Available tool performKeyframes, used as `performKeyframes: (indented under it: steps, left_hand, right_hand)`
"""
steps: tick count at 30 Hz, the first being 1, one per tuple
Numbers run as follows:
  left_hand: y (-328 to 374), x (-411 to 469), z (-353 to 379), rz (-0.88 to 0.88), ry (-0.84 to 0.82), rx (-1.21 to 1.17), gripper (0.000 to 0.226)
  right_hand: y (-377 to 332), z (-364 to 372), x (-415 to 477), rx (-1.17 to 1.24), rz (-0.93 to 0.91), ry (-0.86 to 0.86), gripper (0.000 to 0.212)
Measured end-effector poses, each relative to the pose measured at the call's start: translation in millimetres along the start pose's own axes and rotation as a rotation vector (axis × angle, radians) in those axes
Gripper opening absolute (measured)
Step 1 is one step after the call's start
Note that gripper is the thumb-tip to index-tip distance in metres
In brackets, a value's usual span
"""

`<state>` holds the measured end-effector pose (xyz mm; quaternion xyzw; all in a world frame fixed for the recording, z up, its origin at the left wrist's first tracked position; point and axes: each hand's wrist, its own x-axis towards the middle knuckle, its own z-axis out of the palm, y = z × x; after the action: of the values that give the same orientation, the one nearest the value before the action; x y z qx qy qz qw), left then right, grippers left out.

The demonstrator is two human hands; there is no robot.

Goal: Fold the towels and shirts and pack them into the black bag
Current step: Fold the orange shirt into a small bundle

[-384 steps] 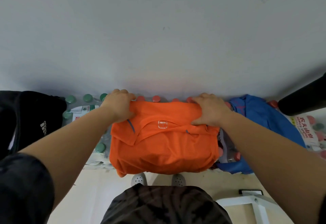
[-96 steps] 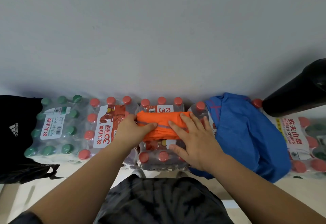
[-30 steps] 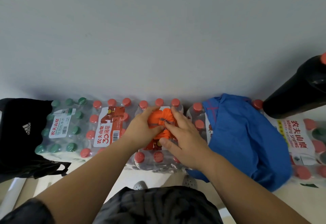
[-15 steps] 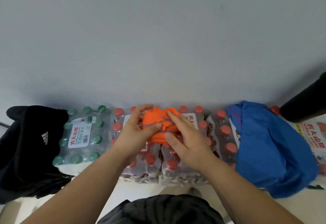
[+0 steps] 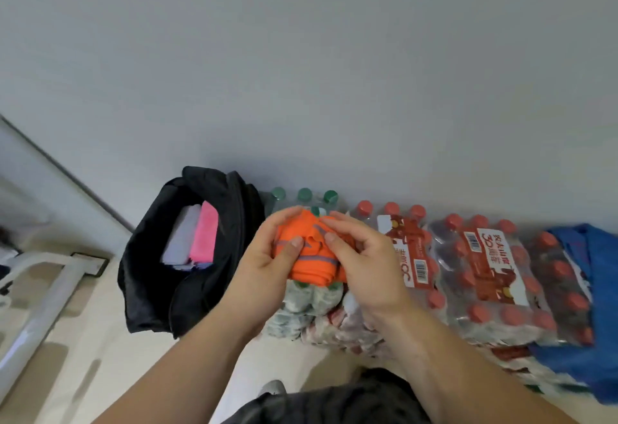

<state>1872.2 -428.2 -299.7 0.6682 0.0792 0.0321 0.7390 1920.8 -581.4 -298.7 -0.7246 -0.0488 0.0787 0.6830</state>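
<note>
To land this cleanly I would pin the loose top flap under my fingers point(image 5: 291, 245) all the way across, so the fold cannot spring open, then slide the bundle in upright beside what is already packed.

Both sets of fingers are curled close, with the thumbs pressed on top. The left hand point(image 5: 264, 263) and right hand point(image 5: 364, 266) grip the folded orange shirt point(image 5: 314, 265) between them, with no slack. The shirt sits over the green-capped bottles point(image 5: 304, 194); I cannot tell whether it rests on them.

Just to the left the black bag point(image 5: 147, 276) gapes open, with a pink towel point(image 5: 204, 236) and a white towel point(image 5: 179, 243) standing inside. Far right, a blue shirt point(image 5: 598, 290) lies unfolded on the red-capped bottle packs point(image 5: 481, 276).
</note>
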Motion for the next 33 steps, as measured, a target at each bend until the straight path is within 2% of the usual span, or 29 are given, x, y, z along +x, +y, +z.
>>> performKeyframes:
  steps: [3,7,10,12,15,18,20,22,28,33]
  left_hand:
    - [7.0,-7.3,-31.9,0.137,0.006,0.268,0.039]
    - [18.0,-15.6,-65.8,0.057,0.077,0.196,0.045]
    - [24.8,-22.7,-87.9,0.045,0.26,0.19,0.036]
    - [28.9,-26.0,-103.8,0.036,0.385,0.188,0.031]
    - [28.2,-28.6,-136.2,-0.033,0.514,0.175,0.027]
    - [15.9,-27.8,-171.8,-0.094,0.568,0.236,0.026]
    - [3.7,-23.3,-190.9,-0.117,0.548,0.262,0.027]
    - [-11.5,-13.9,-204.9,-0.15,0.494,0.316,0.029]
    - [-62.8,39.3,-239.0,-0.247,0.256,0.43,0.022]
    - [-66.7,100.2,-241.2,-0.171,0.107,0.312,0.029]
  right_hand:
    - [-6.7,30.2,3.0,0.027,-0.014,-0.045,0.027]
    - [-11.7,67.6,14.5,0.011,-0.039,-0.158,0.024]
    - [-11.1,97.6,25.1,-0.036,-0.08,-0.297,0.026]
    - [-10.1,115.5,33.0,-0.1,-0.12,-0.434,0.02]
    - [-8.0,133.1,48.5,-0.376,-0.212,-0.524,0.036]
    - [-3.1,138.7,58.5,-0.847,-0.352,-0.576,0.038]
    - [0.2,137.4,63.0,-1.074,-0.335,-0.612,0.04]
    - [3.6,135.6,67.9,-1.186,-0.282,-0.623,0.047]
    - [6.6,134.3,74.4,-1.244,-0.133,-0.612,0.08]
    - [3.8,139.3,68.9,-1.261,-0.064,-0.543,0.091]
